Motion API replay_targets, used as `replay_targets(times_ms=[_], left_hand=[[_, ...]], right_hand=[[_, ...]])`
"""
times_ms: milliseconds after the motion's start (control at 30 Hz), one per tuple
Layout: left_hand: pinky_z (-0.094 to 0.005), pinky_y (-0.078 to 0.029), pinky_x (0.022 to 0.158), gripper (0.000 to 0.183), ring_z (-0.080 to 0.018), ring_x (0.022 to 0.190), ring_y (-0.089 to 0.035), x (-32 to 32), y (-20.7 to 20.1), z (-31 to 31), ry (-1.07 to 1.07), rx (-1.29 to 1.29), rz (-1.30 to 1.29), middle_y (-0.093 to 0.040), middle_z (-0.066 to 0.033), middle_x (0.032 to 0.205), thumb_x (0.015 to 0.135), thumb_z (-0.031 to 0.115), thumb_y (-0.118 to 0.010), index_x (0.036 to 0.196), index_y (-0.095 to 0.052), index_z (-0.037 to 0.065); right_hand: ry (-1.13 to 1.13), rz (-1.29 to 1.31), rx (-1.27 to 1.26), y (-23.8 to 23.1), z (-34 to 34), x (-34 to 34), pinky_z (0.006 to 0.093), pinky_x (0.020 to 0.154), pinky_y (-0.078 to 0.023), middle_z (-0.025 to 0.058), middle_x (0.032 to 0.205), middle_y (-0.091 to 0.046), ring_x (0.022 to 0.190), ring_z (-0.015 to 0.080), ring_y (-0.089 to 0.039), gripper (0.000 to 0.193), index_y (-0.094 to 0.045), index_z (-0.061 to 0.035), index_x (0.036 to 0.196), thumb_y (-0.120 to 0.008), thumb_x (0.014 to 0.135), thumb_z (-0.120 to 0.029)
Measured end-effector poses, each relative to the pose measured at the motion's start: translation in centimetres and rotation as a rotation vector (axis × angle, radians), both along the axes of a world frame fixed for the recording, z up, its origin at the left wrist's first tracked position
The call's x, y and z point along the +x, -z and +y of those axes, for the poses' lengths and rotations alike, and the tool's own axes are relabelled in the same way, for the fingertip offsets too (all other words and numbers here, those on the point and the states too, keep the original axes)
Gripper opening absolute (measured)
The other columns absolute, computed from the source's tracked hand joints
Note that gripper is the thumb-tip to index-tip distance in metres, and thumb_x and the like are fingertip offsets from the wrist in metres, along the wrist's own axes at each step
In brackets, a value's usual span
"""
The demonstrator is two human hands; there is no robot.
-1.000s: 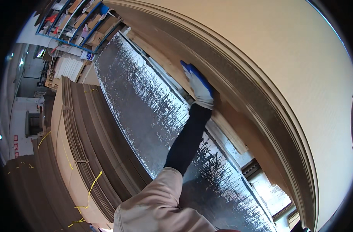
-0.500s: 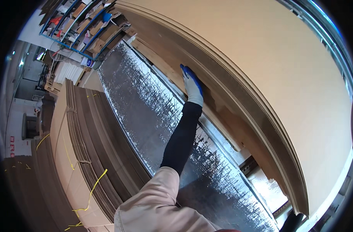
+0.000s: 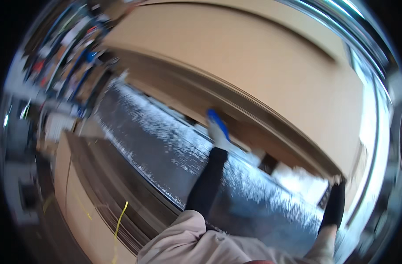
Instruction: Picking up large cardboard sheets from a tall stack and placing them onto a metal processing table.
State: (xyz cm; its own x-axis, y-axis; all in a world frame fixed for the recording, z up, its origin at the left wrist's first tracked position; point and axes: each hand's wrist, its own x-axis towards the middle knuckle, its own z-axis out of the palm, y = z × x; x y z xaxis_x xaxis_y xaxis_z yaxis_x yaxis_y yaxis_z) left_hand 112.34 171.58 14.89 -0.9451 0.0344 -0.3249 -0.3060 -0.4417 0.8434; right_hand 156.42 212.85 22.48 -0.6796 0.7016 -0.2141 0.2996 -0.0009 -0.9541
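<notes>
A large stack of flat brown cardboard sheets spans the upper right, its layered edge facing me. My left hand, in a grey and blue glove, reaches out with fingers stretched along the underside of that edge. It looks flat against the cardboard rather than wrapped round it, though motion blurs it. At the near right corner of the stack, my right hand has its fingers curled over the sheets. Its palm is hidden. Dark sleeves cover both forearms.
Below my arms runs a scuffed dark, whitish-streaked surface. Another cardboard stack stands at left with a yellow strap near it. Blue-framed shelves with boxes are at the far left. Metal rails line the upper right.
The view has swung, and the cardboard stack sits differently in it, more of its top showing. My right forearm has come into sight, its hand at the corner. My left hand still touches the edge.
</notes>
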Motion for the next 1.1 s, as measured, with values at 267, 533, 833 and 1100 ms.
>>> replay_targets(times_ms=[267,533,833,1100], left_hand=[[-0.0484,-0.020,0.104,0.088,-0.0293,0.127,-0.027,-0.2,-7.3,1.4,0.057,-0.042,-0.018,-0.022,-0.0137,0.142,0.075,0.077,-0.029,0.141,-0.016,0.020],[-0.0499,-0.027,0.103,0.081,-0.0297,0.121,-0.037,3.0,-12.8,7.7,0.126,0.209,0.153,-0.038,-0.0089,0.134,0.077,0.074,-0.027,0.134,-0.033,0.018],[-0.0488,-0.027,0.106,0.083,-0.0316,0.123,-0.036,3.5,-10.6,7.6,0.138,0.170,0.147,-0.035,-0.0131,0.135,0.078,0.075,-0.019,0.135,-0.029,0.015],[-0.0421,-0.025,0.107,0.081,-0.0285,0.128,-0.029,1.6,-9.4,7.1,-0.009,0.142,0.184,-0.027,-0.0128,0.138,0.081,0.070,-0.024,0.138,-0.020,0.013]], right_hand=[[0.168,0.559,-0.614,-3.6,-0.2,-13.9,0.0307,0.098,-0.034,0.0114,0.127,-0.049,0.115,0.0195,-0.046,0.071,-0.037,-0.0008,0.131,-0.027,0.090,-0.058],[0.096,0.503,-0.214,5.3,5.3,-11.6,0.0277,0.095,-0.038,0.0051,0.124,-0.050,0.109,0.0113,-0.048,0.060,-0.040,-0.0044,0.130,-0.030,0.093,-0.051],[-0.150,0.389,0.782,-0.8,0.5,-10.7,0.0292,0.107,-0.023,0.0082,0.142,-0.028,0.128,0.0163,-0.030,0.047,-0.023,-0.0039,0.138,-0.036,0.096,-0.019],[-0.194,0.510,-0.031,-0.3,0.3,-11.0,0.0280,0.105,-0.026,0.0041,0.142,-0.025,0.127,0.0139,-0.029,0.052,-0.016,-0.0067,0.140,-0.036,0.096,-0.025]])
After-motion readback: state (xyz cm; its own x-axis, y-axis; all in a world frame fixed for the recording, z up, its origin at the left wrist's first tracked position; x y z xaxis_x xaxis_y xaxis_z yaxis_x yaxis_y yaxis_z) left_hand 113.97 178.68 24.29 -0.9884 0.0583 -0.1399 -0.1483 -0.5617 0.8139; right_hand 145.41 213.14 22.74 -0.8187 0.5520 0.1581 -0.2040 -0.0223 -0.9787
